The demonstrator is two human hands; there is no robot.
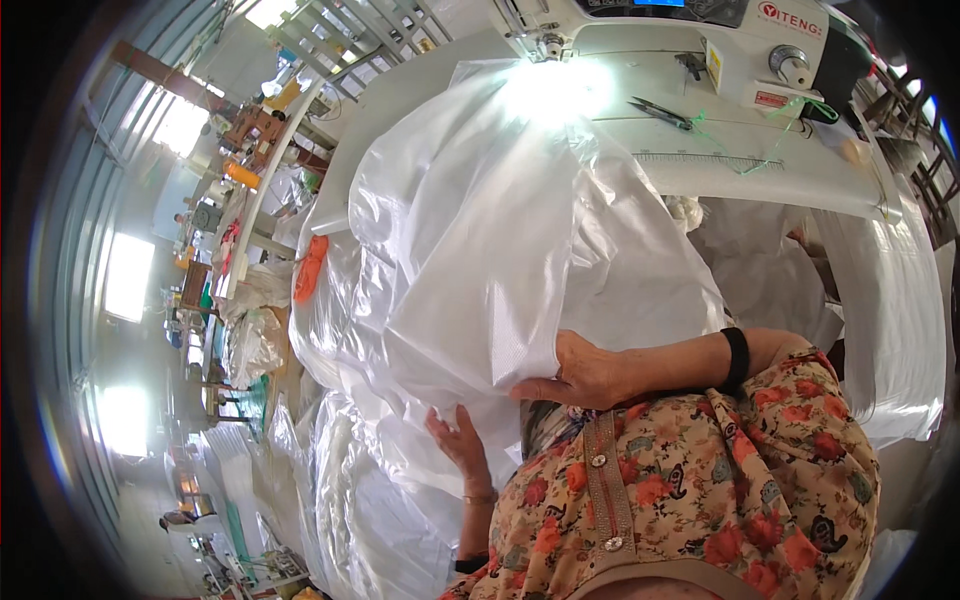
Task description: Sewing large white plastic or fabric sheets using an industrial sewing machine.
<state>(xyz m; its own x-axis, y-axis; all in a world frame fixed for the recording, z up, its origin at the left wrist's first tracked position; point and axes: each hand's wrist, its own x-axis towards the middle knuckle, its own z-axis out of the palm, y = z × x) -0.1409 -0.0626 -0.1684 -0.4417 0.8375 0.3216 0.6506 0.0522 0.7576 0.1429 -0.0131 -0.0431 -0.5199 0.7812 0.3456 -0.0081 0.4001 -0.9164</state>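
Biggest thing here: the white sheet [450, 270]. It runs from the machine head, over the front of the desk [820, 185], down to the person's lap, and bunches loosely toward the left. Top end sits in lamp glare; can't tell if the needle foot has it pinned. The desk is pale, with ruler marks near its front edge. More white film [890, 320] hangs over the desk's right end. The white sewing machine [745, 45] stands at the back of the desk.

Handling, my read: sheet looks like thin woven plastic. Light for its area, soft across the span, but creases sharply, so some stiffness at folds. Glossy, so probably slippery on itself and on the desk. Unlikely to break; could slide or snag. Best hold is a doubled edge or fold, thumb over fingers; a flat palm alone would likely skid.

Right hand [590, 370] is closed in a pinch, thumb and fingers on the sheet's near edge, just in front of the body. Left hand [460, 440] is open, fingers spread and slightly curled, right by the sheet's lower part. No grip visible; can't tell if the fingertips touch.

Small stuff: orange bundle [311, 268] at the sheet's left side, dark snips [660, 112] on the desk right of the lamp, thin green thread [745, 170] beside them.
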